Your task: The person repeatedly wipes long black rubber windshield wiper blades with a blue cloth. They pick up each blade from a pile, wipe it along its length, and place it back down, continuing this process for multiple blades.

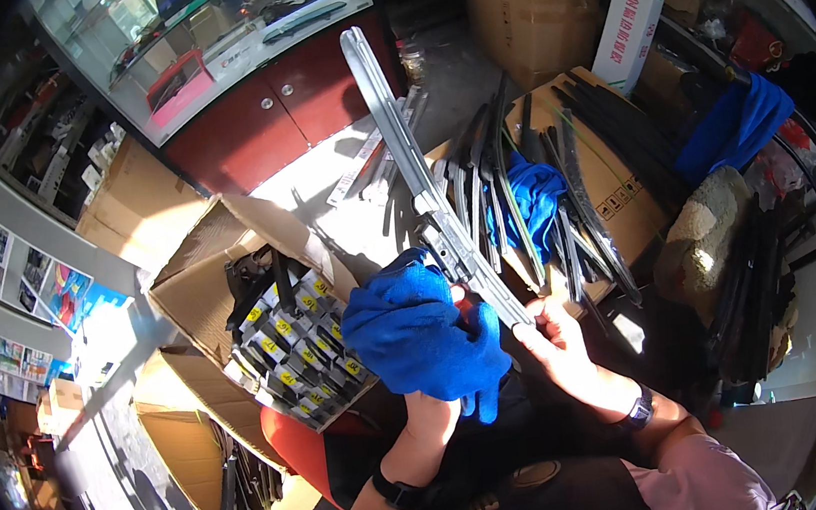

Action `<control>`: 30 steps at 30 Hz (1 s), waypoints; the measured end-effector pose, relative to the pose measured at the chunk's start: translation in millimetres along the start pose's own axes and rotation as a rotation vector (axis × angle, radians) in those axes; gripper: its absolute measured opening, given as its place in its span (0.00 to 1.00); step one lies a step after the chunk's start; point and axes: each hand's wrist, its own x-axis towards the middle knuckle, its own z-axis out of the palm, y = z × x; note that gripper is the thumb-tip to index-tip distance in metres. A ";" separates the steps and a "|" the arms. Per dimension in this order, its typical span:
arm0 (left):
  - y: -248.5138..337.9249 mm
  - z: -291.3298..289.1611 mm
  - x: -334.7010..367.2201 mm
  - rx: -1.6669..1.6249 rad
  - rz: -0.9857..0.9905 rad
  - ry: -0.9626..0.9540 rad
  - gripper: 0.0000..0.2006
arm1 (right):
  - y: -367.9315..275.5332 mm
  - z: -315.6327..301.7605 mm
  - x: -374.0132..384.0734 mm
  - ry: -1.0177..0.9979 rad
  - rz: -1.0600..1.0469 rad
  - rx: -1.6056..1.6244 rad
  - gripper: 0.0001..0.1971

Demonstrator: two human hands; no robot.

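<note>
A long grey wiper blade [391, 121], with a bulky connector at its middle, slants from upper left to lower right in front of me. My right hand [556, 339] pinches its lower end between thumb and fingers. A bunched blue cloth [406, 326] covers most of my left hand [434, 415], which is closed on it against the blade just below the connector. Most of the left fingers are hidden by the cloth. Beyond the blade, several dark wiper blades [503, 159] lie in a heap, with another blue cloth [534, 195] among them.
An open carton [189, 255] to the left holds rows of slim packages with yellow labels. Below it stands another carton [164, 394] with dark strips. A glass display cabinet [233, 134] is ahead. At right are a blue cloth [740, 121] and a tall carton [543, 23].
</note>
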 end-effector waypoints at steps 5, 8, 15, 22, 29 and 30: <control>17.4 -15.5 -33.0 -0.391 -0.004 0.185 0.18 | -22.3 36.7 -21.4 -0.356 -0.311 -0.474 0.11; 18.9 -40.1 -43.4 -0.172 0.169 0.337 0.14 | -48.7 51.9 -26.8 -0.433 -0.366 -0.552 0.11; 71.6 -99.2 -55.1 -0.631 0.151 0.542 0.17 | -78.7 59.8 -41.5 -0.499 -0.657 -0.812 0.11; 85.4 -168.1 -74.9 -0.748 0.126 0.530 0.13 | -67.9 52.3 -54.6 -0.605 -0.711 -0.848 0.11; 63.7 -157.7 -86.2 -0.529 0.255 0.473 0.17 | -68.9 59.2 -41.6 -0.685 -0.724 -0.853 0.12; 64.1 -160.1 -87.4 -0.547 0.270 0.513 0.16 | -72.2 57.6 -42.0 -0.711 -0.750 -0.857 0.12</control>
